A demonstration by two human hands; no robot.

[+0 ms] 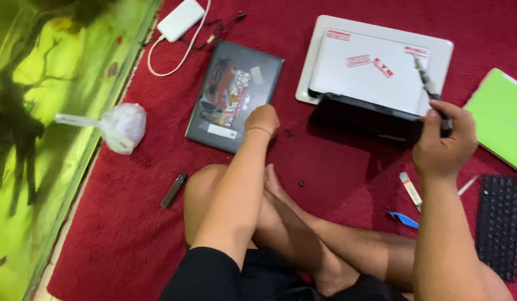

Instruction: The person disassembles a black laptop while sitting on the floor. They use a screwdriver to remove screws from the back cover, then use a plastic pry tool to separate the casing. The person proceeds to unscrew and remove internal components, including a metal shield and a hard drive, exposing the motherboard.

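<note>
A: Right hand (pixel 443 138)?
B: Fingers clamped on a screwdriver (pixel 431 92), tip over the white laptop (pixel 375 67) w/ red stickers, near the red carpet's (pixel 102 223) far edge
A: Left hand (pixel 262 120)?
B: Curled shut on the dark sticker-covered laptop (pixel 233 95); bare carpet betw the two

The person wears black shorts (pixel 214 276), with bare arms, legs and feet, and a thin bracelet (pixel 259 130) on the left wrist.

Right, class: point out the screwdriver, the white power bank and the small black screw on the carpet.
screwdriver (pixel 426 83): head view, on its shaft above the right hand.
white power bank (pixel 180 20): head view, middle of its casing.
small black screw (pixel 301 183): head view, on the screw itself.
</note>
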